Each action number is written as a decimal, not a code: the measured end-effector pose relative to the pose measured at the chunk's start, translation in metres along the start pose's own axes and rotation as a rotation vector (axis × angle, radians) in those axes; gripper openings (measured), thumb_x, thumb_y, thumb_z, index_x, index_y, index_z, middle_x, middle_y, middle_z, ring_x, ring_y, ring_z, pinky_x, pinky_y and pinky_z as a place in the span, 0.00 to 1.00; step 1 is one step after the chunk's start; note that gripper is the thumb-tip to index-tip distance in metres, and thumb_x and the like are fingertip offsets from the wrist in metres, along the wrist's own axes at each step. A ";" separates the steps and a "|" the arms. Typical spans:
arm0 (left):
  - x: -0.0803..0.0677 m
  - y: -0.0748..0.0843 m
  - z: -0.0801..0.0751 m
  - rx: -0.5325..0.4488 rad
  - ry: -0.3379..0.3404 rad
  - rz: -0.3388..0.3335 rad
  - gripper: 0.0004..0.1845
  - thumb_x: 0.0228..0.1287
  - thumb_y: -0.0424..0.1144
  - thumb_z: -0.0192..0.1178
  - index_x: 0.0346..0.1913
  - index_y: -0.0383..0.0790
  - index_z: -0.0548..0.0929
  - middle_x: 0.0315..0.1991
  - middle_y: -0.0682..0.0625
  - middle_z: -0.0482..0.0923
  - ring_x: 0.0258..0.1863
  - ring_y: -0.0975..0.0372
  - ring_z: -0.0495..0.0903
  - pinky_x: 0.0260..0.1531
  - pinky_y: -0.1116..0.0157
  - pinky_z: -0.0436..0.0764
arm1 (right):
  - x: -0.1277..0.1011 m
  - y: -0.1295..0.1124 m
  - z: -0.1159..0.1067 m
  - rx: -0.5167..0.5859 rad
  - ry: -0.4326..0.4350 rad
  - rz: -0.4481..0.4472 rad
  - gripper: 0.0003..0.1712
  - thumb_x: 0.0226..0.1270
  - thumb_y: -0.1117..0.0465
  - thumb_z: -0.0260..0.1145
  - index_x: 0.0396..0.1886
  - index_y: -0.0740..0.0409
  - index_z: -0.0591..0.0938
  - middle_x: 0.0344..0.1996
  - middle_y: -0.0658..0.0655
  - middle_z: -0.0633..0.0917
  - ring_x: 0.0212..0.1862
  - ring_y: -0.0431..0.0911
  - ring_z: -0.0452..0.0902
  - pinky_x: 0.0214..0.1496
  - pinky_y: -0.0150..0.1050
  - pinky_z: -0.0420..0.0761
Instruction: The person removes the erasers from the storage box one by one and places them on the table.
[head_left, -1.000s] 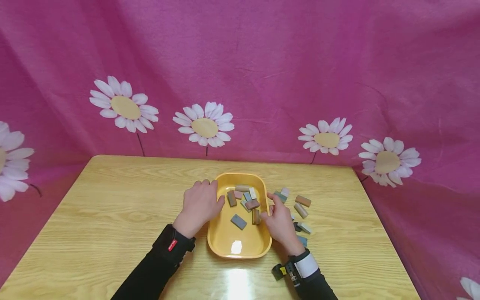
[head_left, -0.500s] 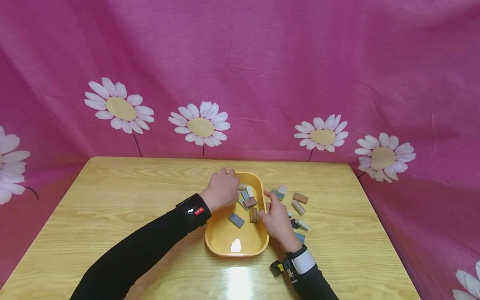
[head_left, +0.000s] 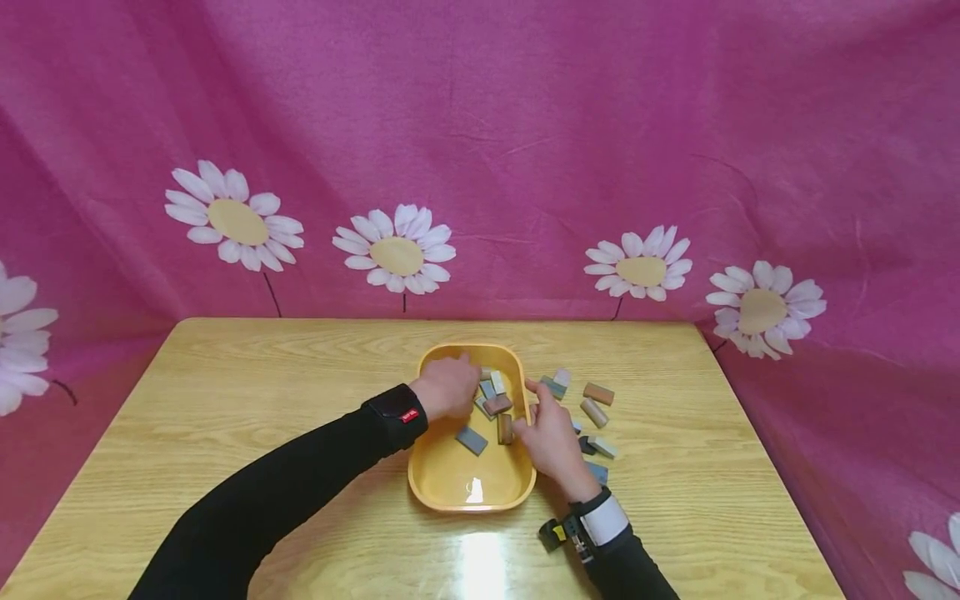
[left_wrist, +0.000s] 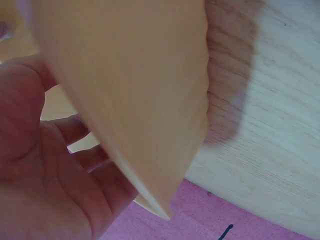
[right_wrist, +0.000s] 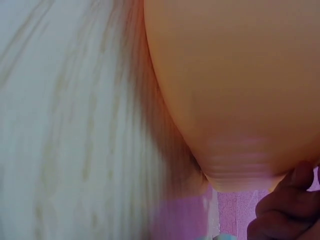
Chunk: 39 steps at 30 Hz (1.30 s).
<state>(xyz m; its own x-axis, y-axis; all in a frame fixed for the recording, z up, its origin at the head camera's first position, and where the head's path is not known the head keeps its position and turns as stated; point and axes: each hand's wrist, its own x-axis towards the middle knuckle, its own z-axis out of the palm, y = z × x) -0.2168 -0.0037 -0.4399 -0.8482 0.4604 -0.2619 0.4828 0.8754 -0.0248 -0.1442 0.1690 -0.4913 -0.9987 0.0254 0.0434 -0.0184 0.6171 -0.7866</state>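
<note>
A yellow plastic tub (head_left: 450,483) stands at the middle of the table with several small blocks in it. My left hand (head_left: 448,387) reaches over its left rim, fingers down among the blocks at the far left. In the left wrist view the tub wall hides those fingertips, so I cannot tell what they hold. Near them lie a white block (head_left: 498,382) and a reddish-brown block (head_left: 497,404). A grey block (head_left: 472,440) lies flat nearer the front. My right hand (head_left: 552,435) grips the right rim, its thumb inside beside a brown block (head_left: 505,429).
Several more blocks lie on the wooden table (head_left: 300,358) right of the tub, among them an orange-brown block (head_left: 598,393) and a tan block (head_left: 594,412). A pink flowered cloth (head_left: 517,167) hangs behind the table.
My left hand has moved right from the tub's left rim and down inside, now covering the blocks at the far left. The right hand keeps its grip on the rim.
</note>
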 end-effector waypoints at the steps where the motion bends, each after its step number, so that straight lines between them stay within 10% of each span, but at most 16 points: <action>1: 0.000 0.001 0.000 0.004 -0.002 0.000 0.21 0.54 0.43 0.69 0.52 0.45 0.82 0.46 0.46 0.73 0.38 0.56 0.78 0.31 0.60 0.79 | 0.000 0.000 0.000 -0.001 0.001 0.000 0.38 0.52 0.67 0.65 0.67 0.59 0.69 0.20 0.51 0.77 0.20 0.42 0.71 0.23 0.36 0.71; 12: -0.007 -0.004 -0.009 0.008 0.111 0.054 0.09 0.54 0.44 0.68 0.30 0.42 0.83 0.37 0.48 0.76 0.34 0.57 0.80 0.32 0.58 0.81 | 0.001 -0.001 0.002 -0.027 0.002 0.008 0.38 0.52 0.66 0.66 0.67 0.59 0.69 0.19 0.51 0.76 0.20 0.42 0.71 0.22 0.36 0.69; 21: -0.028 -0.052 -0.040 -0.079 0.078 -0.051 0.12 0.55 0.45 0.68 0.28 0.41 0.78 0.27 0.51 0.72 0.28 0.60 0.73 0.26 0.60 0.78 | 0.000 -0.002 0.002 -0.021 0.005 0.006 0.37 0.53 0.66 0.65 0.67 0.59 0.69 0.18 0.51 0.77 0.18 0.41 0.71 0.21 0.35 0.70; 31: -0.052 -0.112 0.001 -0.161 0.123 -0.115 0.10 0.48 0.34 0.62 0.17 0.42 0.72 0.21 0.50 0.70 0.24 0.58 0.69 0.22 0.60 0.73 | -0.002 0.000 0.001 -0.022 -0.003 0.033 0.37 0.54 0.66 0.64 0.67 0.58 0.68 0.19 0.52 0.76 0.19 0.42 0.70 0.22 0.35 0.70; 39: -0.058 -0.130 0.031 -0.137 0.085 -0.151 0.14 0.47 0.32 0.59 0.13 0.45 0.66 0.22 0.50 0.69 0.23 0.58 0.69 0.22 0.58 0.73 | 0.000 -0.001 0.003 -0.020 -0.019 0.031 0.37 0.55 0.66 0.64 0.68 0.59 0.67 0.21 0.52 0.78 0.20 0.42 0.72 0.22 0.36 0.71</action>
<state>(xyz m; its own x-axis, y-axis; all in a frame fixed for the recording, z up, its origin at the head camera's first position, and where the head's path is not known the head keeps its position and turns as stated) -0.2240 -0.1485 -0.4513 -0.9265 0.3287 -0.1830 0.3201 0.9444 0.0755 -0.1441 0.1659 -0.4926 -0.9995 0.0296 0.0071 0.0132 0.6316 -0.7752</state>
